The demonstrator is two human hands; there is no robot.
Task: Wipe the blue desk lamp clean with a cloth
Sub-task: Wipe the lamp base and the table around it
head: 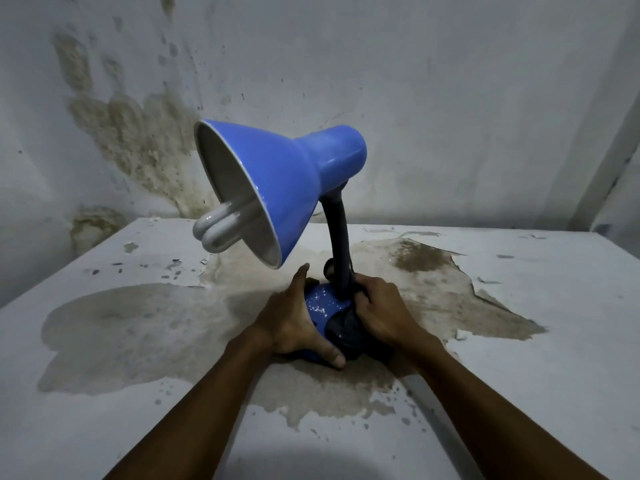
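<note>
A: Which step does the figure show?

B: Judging by the hands, the wiping of the base. The lamp (pixel 277 188) stands upright on a worn white table (pixel 519 306), its blue shade (pixel 273 181) tilted toward the left and its black neck (pixel 339 244) rising from the blue base (pixel 320 303). White specks show on top of the base.

A: How do the hands stand?

B: The left hand (pixel 294 320) is clasped round the left side of the base, thumb along its near edge, steadying it. The right hand (pixel 381 313) is closed on a dark cloth (pixel 343 327), pressed against the right side of the base at the foot of the neck.

A: Where is the lamp relative to the grip?

B: The base lies between the two hands, touching both; shade and bulb (pixel 218 226) hang above and to the left.

A: What does the next move call for?

B: Probably sweeping the cloth across the speckled top while the left hand holds the base firm.
</note>
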